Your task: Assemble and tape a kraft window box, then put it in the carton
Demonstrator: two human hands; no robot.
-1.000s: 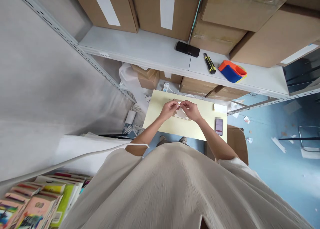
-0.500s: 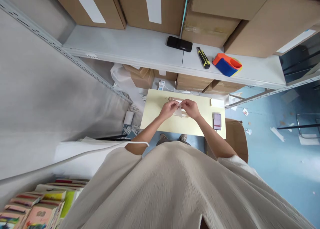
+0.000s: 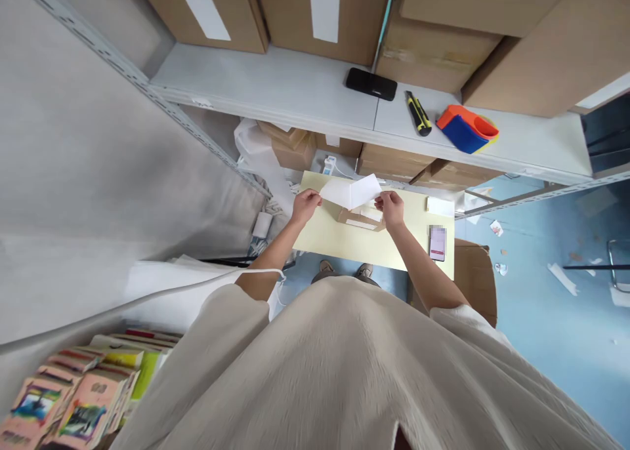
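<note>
A creased sheet of white paper (image 3: 350, 193) is spread between my hands, its fold running down the middle. My left hand (image 3: 305, 207) pinches its left edge. On the other side, my right hand (image 3: 391, 208) is closed on the right corner. Just below the paper, a small cardboard box (image 3: 344, 216) with white strips on it sits on the pale yellow table (image 3: 319, 237); the paper partly hides it. A phone (image 3: 438, 243) with a lit screen lies at the table's right end, near a white block-like item (image 3: 440, 206).
Above the table, a grey shelf (image 3: 266, 86) holds a black phone-like object (image 3: 371, 84), a yellow-black utility knife (image 3: 418, 114), an orange-and-blue holder (image 3: 467, 128) and large cardboard boxes (image 3: 290, 17). An open carton (image 3: 475, 279) stands right of the table. Books (image 3: 83, 404) are stacked lower left.
My hands have moved apart, and the paper between them has opened from a bunched, narrow shape into a wide sheet. The cardboard box shows more clearly. The whole view has shifted slightly.
</note>
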